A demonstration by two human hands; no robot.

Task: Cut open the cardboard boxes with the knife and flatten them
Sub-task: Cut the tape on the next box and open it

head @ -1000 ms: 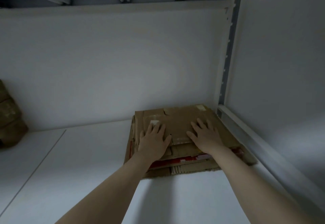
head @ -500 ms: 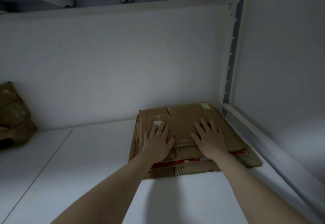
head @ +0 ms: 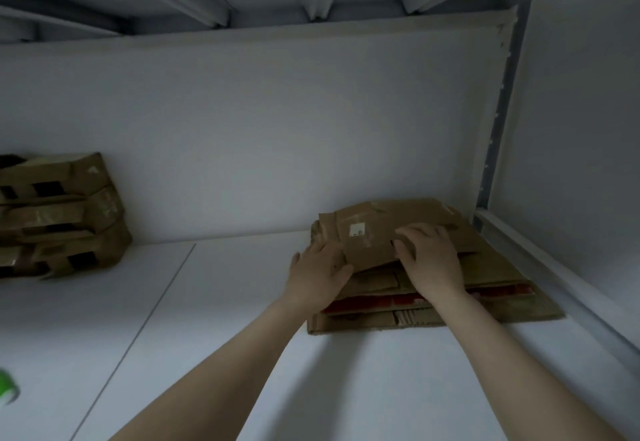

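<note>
Stack of flattened cardboard (head: 485, 305): lies on the white shelf (head: 207, 319), in the back right corner, close to the side wall.
Top sheet (head: 374, 233): brown, with a small white label (head: 355, 229); its near edge stands slightly above the layers below.
Left hand (head: 317, 274): fingers fairly straight, laid against the left edge of the top sheet.
Right hand (head: 429, 260): rests on the top sheet with fingers bent; the thumb is hidden, so whether it pinches the sheet cannot be told.
Handling: the sheets are probably light and stiff across the flutes, yet bend at their creases; the layers likely slide over one another.
Hold: two opposite edges, one per hand, would best keep a sheet from sagging.
Knife: not in view.
Other boxes (head: 62, 212): piled at the far left, well apart from the stack.
Green object (head: 5, 388): at the left margin, too blurred to identify.
</note>
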